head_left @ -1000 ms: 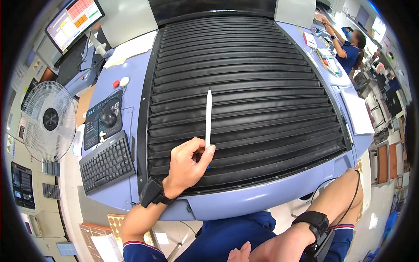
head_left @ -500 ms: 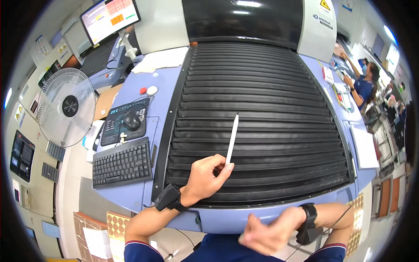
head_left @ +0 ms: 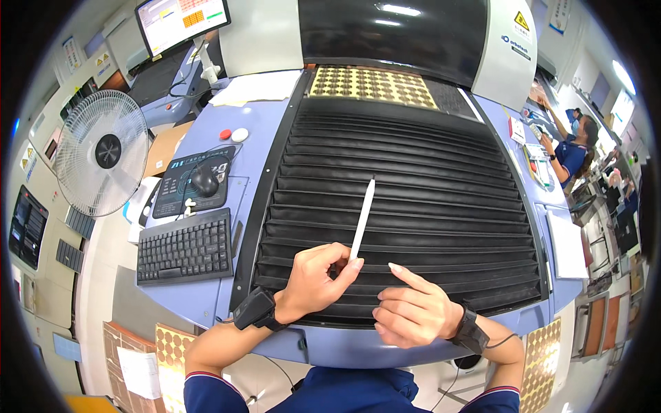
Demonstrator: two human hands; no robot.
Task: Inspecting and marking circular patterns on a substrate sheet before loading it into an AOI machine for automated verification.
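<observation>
My left hand (head_left: pixel 317 279) is closed around the lower end of a slim white pen (head_left: pixel 363 219). The pen points up and away, its dark tip over the black ribbed bellows cover (head_left: pixel 399 199). To its right, my right hand (head_left: pixel 418 311) hovers above the cover's near edge with nothing in it; the index finger is stretched out and the other fingers are loosely bent. At the far end of the bellows lies a yellow panel (head_left: pixel 372 84) with rows of dark round shapes, partly under the machine's black hood (head_left: pixel 392 34).
Left of the bellows are a black keyboard (head_left: pixel 184 246), a mouse (head_left: pixel 204 179), red and white buttons (head_left: pixel 225 134) and a standing fan (head_left: pixel 103 153). A monitor (head_left: pixel 182 24) stands far left. White papers (head_left: pixel 567 244) lie at right; a co-worker (head_left: pixel 571 148) is beyond.
The bellows' far edge has come toward me, and the yellow panel now shows behind it. My right hand has risen from near my body to over the bellows. My left still holds the pen.
</observation>
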